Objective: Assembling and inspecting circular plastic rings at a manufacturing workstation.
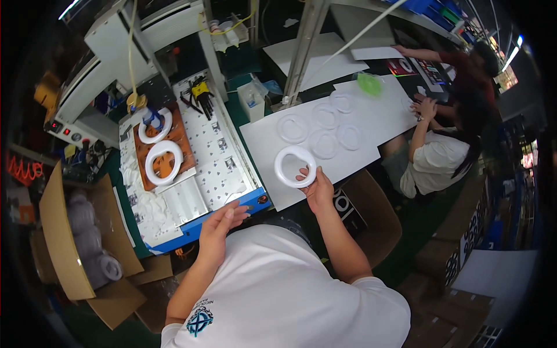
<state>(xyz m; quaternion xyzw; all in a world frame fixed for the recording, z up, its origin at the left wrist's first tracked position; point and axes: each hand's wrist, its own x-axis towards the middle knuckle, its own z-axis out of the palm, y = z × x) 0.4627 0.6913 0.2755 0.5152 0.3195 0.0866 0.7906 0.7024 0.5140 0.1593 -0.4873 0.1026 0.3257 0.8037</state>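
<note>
My right hand [318, 190] is closed on the near rim of a glossy white plastic ring [279, 167], tilted over the near end of a white board. My left hand [225, 222], fingers stretched out, holds nothing; it is at the blue front edge [200, 223] of the machine bed. On that bed a brown fixture plate [184, 152] carries two white rings, a nearer ring [150, 166] and a farther ring [168, 126]. A blue-ended machine head [152, 118] stands over the farther one. Several pale, translucent rings [292, 129] lie on the white board [360, 107] beyond my right hand.
An open cardboard box [61, 232] at the left contains wrapped white rings [110, 267]. Black-and-yellow tools [202, 95] lie on the bed near a metal frame post [304, 49]. At the right, a person in a white shirt [438, 155] and another person [484, 64] sit at the table.
</note>
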